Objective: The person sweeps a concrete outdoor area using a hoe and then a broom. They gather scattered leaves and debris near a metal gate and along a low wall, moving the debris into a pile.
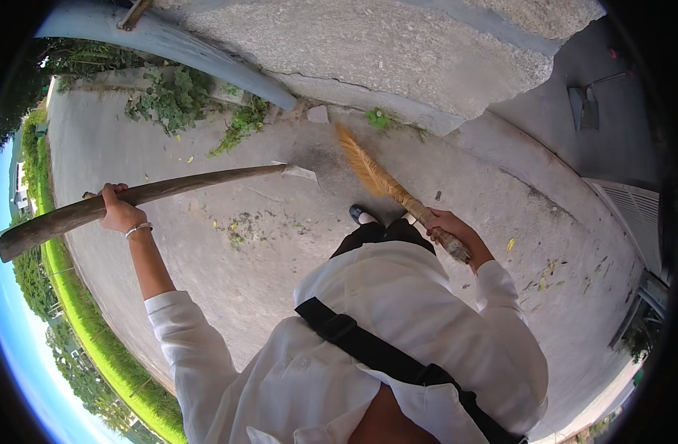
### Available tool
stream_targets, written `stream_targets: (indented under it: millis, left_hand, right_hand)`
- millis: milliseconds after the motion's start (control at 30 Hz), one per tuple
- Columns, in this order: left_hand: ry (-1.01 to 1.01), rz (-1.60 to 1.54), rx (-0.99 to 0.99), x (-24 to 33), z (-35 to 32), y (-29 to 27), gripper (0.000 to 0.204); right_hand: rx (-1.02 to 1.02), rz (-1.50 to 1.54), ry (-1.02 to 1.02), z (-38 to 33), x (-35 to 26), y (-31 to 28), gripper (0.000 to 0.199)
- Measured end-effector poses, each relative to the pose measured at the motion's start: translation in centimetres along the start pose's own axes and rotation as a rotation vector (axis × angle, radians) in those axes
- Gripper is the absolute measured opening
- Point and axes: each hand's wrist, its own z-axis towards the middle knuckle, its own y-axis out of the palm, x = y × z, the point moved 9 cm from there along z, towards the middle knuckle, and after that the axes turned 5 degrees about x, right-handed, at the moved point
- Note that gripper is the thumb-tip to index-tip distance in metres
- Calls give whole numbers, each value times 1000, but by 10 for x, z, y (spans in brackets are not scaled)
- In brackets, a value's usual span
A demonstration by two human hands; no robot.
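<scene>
My left hand [119,209] grips a long, curved wooden handle [169,188] whose flat metal blade [300,172] rests on the concrete ground ahead. My right hand [453,226] is closed around the bound grip of a straw hand broom [387,185]. The broom's yellow bristles point forward toward the base of a stone wall. Below the camera are my white shirt with a black strap across it and one black shoe [358,214].
A rough stone wall [398,52] rises ahead, with a grey pipe [176,46] slanting along it. Weeds [172,96] grow at its foot. Scattered leaves [239,229] lie on the concrete. A dustpan-like tool [585,103] lies at the right, near a white grille [635,211].
</scene>
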Motion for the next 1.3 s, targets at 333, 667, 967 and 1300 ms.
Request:
stream_targets:
  millis: [333,667,967,1300]
  left_hand:
    - [30,29,-55,-12,-31,117,15]
    - [95,-79,-250,-9,-44,228,37]
    - [26,23,-366,-62,-3,297,55]
    - [65,260,-446,-69,-19,351,98]
  right_hand:
    - [63,220,-14,-35,48,-44,53]
    - [58,266,-46,-25,52,-27,40]
    - [195,316,-18,3,70,48,40]
    - [481,-96,120,5,77,108,34]
